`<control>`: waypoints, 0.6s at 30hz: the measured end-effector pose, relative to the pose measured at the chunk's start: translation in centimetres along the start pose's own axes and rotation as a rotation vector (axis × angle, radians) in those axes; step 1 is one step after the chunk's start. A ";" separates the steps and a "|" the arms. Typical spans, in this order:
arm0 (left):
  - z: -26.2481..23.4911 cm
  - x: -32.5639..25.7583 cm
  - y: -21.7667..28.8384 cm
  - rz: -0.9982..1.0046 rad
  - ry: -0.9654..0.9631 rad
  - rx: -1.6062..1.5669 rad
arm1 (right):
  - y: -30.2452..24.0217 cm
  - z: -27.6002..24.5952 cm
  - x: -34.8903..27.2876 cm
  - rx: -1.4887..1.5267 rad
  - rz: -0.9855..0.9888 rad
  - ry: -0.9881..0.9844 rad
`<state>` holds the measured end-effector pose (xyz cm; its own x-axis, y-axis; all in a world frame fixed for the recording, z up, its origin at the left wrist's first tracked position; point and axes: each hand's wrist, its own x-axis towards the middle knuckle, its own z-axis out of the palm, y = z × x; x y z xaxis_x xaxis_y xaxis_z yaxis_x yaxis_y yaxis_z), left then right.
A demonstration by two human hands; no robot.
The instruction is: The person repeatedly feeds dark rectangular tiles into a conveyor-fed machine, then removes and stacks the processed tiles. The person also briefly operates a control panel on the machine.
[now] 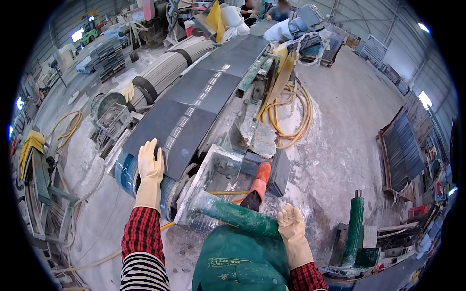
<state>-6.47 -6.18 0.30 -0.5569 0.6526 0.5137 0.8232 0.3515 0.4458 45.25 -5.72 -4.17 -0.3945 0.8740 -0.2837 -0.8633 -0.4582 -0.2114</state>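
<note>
Both my hands wear cream rubber gloves. My left hand (150,167) lies with fingers stretched out on the near left corner of a dark grey slab (182,131). The slab rests on a belt conveyor, over its blue end roller (126,169). A row of bright light reflections runs along the slab's smooth surface. My right hand (294,230) is closed, its fingers curled with nothing visible in them. It is beside the end of a green pipe (242,216), in front of my green apron (238,259). Whether it touches the pipe I cannot tell.
More dark slabs (213,77) lie farther up the conveyor. An orange boot (262,177) shows below the metal frame. Yellow hoses (303,116) coil on the floor at right. A green post (354,228) stands at lower right. Two people (280,10) are at the far end.
</note>
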 end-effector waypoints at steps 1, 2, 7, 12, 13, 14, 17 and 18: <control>0.0 0.0 -0.1 0.006 0.004 -0.002 | 0.1 0.1 0.0 0.007 -0.004 0.015; -0.1 -0.1 -0.2 0.007 0.004 -0.014 | 0.1 0.3 0.0 0.015 -0.007 0.030; -0.6 -0.3 0.0 0.002 0.007 -0.032 | 0.2 0.8 -0.2 0.011 -0.012 0.067; -0.9 -0.5 0.0 0.015 0.004 -0.057 | 0.2 1.2 -0.3 0.007 -0.020 0.134; -1.0 -0.6 -0.1 0.012 0.004 -0.062 | 0.3 1.3 -0.3 0.004 -0.021 0.156; -1.1 -0.6 -0.2 0.012 0.007 -0.063 | 0.3 1.5 -0.3 0.001 -0.021 0.179; -1.1 -0.7 -0.3 0.014 0.014 -0.065 | 0.2 1.2 -0.1 0.006 -0.018 0.178; -1.2 -0.8 -0.2 0.016 0.019 -0.064 | 0.2 1.1 -0.1 0.011 -0.016 0.166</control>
<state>-6.32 -7.57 0.67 -0.5464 0.6449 0.5345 0.8235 0.2972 0.4832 44.80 -5.75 -3.19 -0.3237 0.8421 -0.4313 -0.8729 -0.4417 -0.2072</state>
